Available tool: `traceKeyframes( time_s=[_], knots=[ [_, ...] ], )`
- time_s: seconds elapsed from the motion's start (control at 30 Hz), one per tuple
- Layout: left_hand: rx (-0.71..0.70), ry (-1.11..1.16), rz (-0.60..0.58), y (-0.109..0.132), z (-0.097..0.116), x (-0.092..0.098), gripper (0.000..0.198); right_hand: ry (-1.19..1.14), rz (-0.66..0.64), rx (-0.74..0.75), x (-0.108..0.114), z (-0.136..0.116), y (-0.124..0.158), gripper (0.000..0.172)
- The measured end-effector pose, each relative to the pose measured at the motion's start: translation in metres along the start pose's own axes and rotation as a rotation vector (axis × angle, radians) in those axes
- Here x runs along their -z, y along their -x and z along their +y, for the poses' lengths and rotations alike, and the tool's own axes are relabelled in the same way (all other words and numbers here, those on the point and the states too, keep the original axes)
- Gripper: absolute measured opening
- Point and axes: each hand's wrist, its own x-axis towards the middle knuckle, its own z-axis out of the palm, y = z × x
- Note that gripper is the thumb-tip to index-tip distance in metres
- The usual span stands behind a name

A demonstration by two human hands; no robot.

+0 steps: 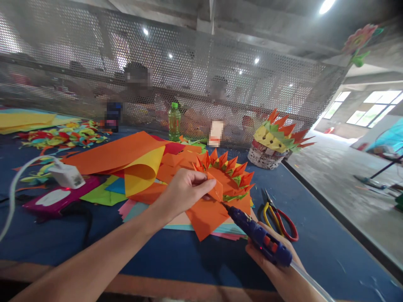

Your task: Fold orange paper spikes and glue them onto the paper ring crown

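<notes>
Between the thumb and fingers of my left hand (185, 191) is a small folded orange paper piece (215, 187). My right hand (273, 256) grips a dark blue glue gun (260, 235), with a clear glue stick (310, 282) coming out of its back end. The gun's nozzle points at the lower edge of the folded piece; whether they touch I cannot tell. Just behind my left hand lies a ring of pointed orange and green folded paper (241, 174). Orange sheets (204, 218) are spread under it, over a stack of pastel paper.
Pliers (280, 218) with red and yellow handles lie at the right. A finished-looking paper basket (269, 144) and a green bottle (174, 121) stand behind, before a perforated metal screen (176, 54). A purple power strip (63, 197) with a white plug and cable is at left, near paper scraps (63, 135).
</notes>
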Motion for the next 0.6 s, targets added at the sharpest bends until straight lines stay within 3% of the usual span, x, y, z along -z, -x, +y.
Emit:
traceKeyframes(
  time_s=[0.3, 0.43, 0.6],
  knots=[
    [-0.008, 0.016, 0.053, 0.000, 0.004, 0.004, 0.033, 0.002, 0.021, 0.007, -0.003, 0.006, 0.002, 0.024],
    [-0.006, 0.028, 0.070, 0.000, 0.005, 0.007, 0.029, -0.001, -0.033, -0.006, -0.001, 0.015, 0.001, 0.029],
    [-0.005, 0.042, 0.074, 0.000, 0.006, 0.008, 0.029, 0.055, 0.071, -0.045, 0.031, 0.039, -0.002, 0.040]
  ],
)
